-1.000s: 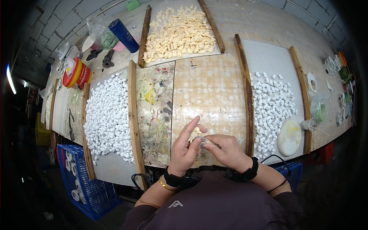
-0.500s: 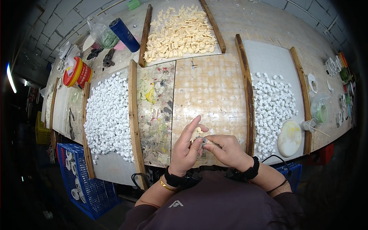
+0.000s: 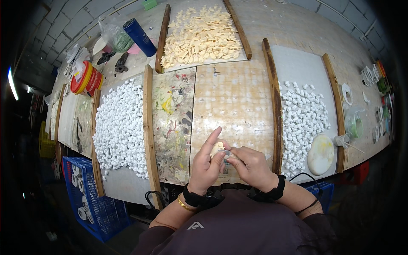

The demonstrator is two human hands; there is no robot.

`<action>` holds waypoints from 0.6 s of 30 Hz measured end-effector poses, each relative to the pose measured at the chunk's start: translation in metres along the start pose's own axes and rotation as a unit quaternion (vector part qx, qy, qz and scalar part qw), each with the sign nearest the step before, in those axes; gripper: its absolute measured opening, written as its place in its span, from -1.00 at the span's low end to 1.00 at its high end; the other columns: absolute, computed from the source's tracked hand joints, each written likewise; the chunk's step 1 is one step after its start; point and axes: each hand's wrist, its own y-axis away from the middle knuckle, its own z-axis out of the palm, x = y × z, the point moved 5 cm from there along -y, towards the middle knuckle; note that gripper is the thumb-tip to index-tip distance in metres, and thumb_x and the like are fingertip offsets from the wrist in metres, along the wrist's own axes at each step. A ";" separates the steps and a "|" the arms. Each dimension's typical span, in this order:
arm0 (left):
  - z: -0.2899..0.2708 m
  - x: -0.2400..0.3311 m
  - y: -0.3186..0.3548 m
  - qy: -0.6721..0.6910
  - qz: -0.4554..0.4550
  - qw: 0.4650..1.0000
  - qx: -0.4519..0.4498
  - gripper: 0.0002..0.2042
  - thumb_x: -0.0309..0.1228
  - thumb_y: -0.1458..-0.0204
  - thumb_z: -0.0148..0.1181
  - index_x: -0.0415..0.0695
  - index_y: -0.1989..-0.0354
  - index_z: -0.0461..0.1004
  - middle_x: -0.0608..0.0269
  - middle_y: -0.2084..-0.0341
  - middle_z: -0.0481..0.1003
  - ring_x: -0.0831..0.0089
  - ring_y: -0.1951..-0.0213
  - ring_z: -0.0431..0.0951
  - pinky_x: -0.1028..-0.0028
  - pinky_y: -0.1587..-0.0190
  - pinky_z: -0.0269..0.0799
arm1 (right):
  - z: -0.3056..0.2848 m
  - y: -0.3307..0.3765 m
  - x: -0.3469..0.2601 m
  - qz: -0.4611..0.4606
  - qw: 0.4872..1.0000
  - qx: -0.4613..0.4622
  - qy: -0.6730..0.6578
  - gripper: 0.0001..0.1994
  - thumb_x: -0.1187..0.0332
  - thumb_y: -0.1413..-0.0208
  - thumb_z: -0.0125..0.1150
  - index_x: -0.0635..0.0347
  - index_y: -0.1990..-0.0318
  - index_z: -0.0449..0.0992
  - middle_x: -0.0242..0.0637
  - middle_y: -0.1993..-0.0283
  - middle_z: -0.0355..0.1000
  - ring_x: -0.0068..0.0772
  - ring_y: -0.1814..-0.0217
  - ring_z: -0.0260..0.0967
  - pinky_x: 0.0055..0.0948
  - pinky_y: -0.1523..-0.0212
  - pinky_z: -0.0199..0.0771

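Observation:
Above the near edge of the table, my two hands meet. My left hand (image 3: 205, 166) pinches a small cream-coloured piece (image 3: 217, 147) between thumb and fingers, its index finger stretched forward. My right hand (image 3: 254, 166) is closed around a small grey, blade-like tool (image 3: 227, 153), whose tip lies against or very near the piece; its exact kind is too small to make out. Fingers hide part of both things. Beyond my hands, a heap of similar cream pieces (image 3: 202, 40) lies on a board between wooden strips.
White lumpy pieces cover a board on the left (image 3: 120, 127) and another on the right (image 3: 302, 110), both bordered by wooden strips (image 3: 272, 102). A pale round disc (image 3: 321, 154) rests at the right. Far left stand a red bucket (image 3: 87, 80) and a blue cylinder (image 3: 139, 37).
The cream piece has turned slightly between my left fingers. My right hand and the grey tool have shifted a little; both hands stay together in the same place.

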 end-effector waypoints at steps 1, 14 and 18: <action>0.000 0.000 0.000 0.005 -0.002 1.000 0.004 -0.48 -0.61 -0.16 -0.06 -0.26 -0.32 0.03 0.27 0.14 0.38 0.72 0.52 0.30 0.70 0.48 0.28 | 0.000 0.000 0.000 -0.004 1.000 0.007 -0.005 -0.79 0.35 -0.05 0.21 0.25 0.18 0.52 -0.15 0.44 0.45 -0.13 0.43 0.46 -0.31 0.45 0.44; 0.002 0.003 0.000 -0.013 0.024 1.000 -0.013 -0.45 -0.65 -0.16 -0.12 -0.21 -0.35 -0.03 0.27 0.08 0.33 0.75 0.47 0.30 0.73 0.43 0.31 | 0.005 -0.002 0.005 0.040 0.992 -0.037 -0.113 -0.80 0.34 -0.09 0.17 0.27 0.19 0.54 -0.06 0.36 0.50 -0.04 0.34 0.47 -0.30 0.33 0.45; 0.002 0.002 -0.001 0.001 0.018 1.000 0.000 -0.47 -0.63 -0.15 -0.07 -0.24 -0.32 0.03 0.23 0.10 0.36 0.70 0.47 0.33 0.69 0.44 0.33 | 0.002 -0.003 0.001 0.039 0.992 -0.036 -0.112 -0.80 0.36 -0.11 0.15 0.26 0.18 0.54 -0.07 0.36 0.50 -0.05 0.34 0.47 -0.31 0.32 0.45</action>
